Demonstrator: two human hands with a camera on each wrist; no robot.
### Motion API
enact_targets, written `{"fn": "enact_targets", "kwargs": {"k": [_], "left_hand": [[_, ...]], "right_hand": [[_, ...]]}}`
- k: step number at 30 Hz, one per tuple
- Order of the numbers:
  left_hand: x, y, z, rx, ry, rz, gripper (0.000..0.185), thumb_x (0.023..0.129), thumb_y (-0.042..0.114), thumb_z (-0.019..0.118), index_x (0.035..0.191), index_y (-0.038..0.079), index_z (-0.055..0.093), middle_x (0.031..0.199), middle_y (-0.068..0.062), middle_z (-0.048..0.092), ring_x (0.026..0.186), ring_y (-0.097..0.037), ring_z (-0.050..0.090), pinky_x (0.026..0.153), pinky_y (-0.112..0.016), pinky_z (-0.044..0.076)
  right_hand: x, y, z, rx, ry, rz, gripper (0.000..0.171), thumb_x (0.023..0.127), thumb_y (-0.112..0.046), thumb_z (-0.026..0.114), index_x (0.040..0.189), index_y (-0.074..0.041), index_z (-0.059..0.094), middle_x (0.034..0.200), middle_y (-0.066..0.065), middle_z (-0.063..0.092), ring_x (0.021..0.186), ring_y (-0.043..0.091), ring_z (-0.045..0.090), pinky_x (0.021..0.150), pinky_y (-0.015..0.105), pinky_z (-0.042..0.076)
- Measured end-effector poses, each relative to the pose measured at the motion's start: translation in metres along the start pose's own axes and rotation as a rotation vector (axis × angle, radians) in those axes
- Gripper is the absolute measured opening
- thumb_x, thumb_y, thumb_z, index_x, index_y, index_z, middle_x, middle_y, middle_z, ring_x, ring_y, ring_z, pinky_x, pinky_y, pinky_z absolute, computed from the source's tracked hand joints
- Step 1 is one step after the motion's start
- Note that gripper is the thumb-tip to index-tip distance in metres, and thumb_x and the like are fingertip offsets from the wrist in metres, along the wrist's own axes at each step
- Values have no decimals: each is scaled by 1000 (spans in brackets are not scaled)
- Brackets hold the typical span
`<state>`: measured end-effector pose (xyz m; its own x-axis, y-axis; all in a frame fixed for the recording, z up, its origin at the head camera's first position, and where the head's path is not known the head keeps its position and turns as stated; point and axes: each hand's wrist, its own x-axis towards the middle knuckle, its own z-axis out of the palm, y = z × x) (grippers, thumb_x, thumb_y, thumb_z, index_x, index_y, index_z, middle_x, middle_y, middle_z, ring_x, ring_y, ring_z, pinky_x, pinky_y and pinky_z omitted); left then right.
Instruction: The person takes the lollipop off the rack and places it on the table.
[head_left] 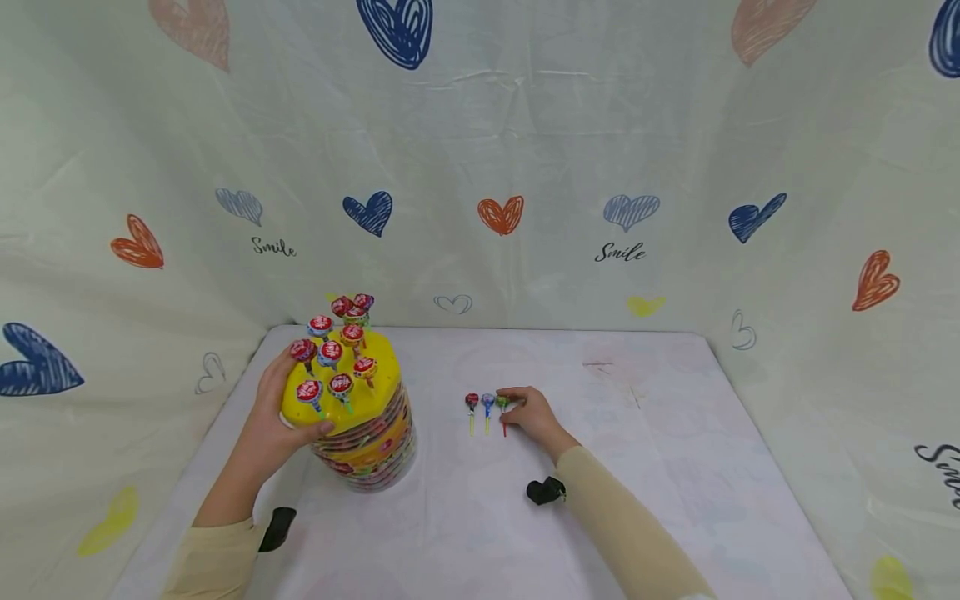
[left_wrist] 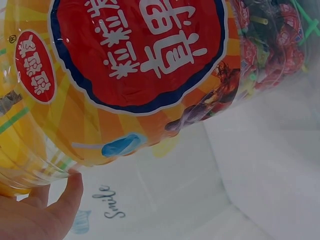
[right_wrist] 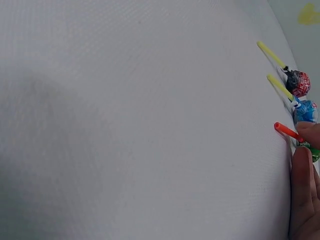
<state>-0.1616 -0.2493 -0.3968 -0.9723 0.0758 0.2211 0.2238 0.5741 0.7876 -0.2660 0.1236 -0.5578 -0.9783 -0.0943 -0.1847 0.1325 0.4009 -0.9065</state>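
Note:
My left hand (head_left: 272, 421) grips the yellow lid (head_left: 378, 392) of a large clear jar (head_left: 375, 462), thumb on the near side and fingers round the far left. Several wrapped lollipops (head_left: 330, 353) stand upright in the lid. In the left wrist view the jar's orange label (left_wrist: 95, 130) fills the top, with fingertips (left_wrist: 75, 187) against its wall. My right hand (head_left: 536, 417) pinches a green-wrapped lollipop with a red stick (right_wrist: 286, 131) at the table. Left of it lie a blue-wrapped lollipop (head_left: 488, 406) and a dark red one (head_left: 472, 404), both with yellow sticks.
The white table (head_left: 637, 433) reaches back to a pale curtain (head_left: 555, 150) printed with hearts. A black strap piece (head_left: 545, 491) hangs by the right wrist, and another dark piece (head_left: 278, 529) by the left wrist. More lollipops (left_wrist: 272, 45) show inside the jar.

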Motion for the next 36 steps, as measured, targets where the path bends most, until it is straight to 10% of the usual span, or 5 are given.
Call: {"fn": "enact_targets", "kwargs": {"k": [9, 14, 36], "left_hand": [[-1, -1, 0, 39, -7, -21, 106, 78, 11, 81, 157, 10, 10, 159, -18, 4, 135, -46, 21, 104, -41, 41], [-1, -2, 0, 24, -5, -21, 107, 78, 10, 81, 157, 8, 9, 159, -20, 3, 135, -48, 20, 99, -66, 35], [1, -4, 0, 0, -2, -6, 106, 77, 8, 81, 156, 8, 10, 159, -19, 3, 137, -48, 17, 99, -69, 33]], "right_hand": [[-4, -3, -5, 49, -7, -17, 54, 78, 3, 76, 129, -10, 64, 126, 11, 58, 65, 14, 58, 59, 26, 50], [-12, -24, -12, 89, 36, -103, 52, 80, 4, 73, 129, -11, 64, 125, 10, 59, 74, 16, 60, 63, 28, 51], [-65, -140, 10, 383, -214, -508, 46, 81, 5, 75, 125, -3, 64, 120, 9, 62, 95, 26, 60, 79, 29, 55]]}}
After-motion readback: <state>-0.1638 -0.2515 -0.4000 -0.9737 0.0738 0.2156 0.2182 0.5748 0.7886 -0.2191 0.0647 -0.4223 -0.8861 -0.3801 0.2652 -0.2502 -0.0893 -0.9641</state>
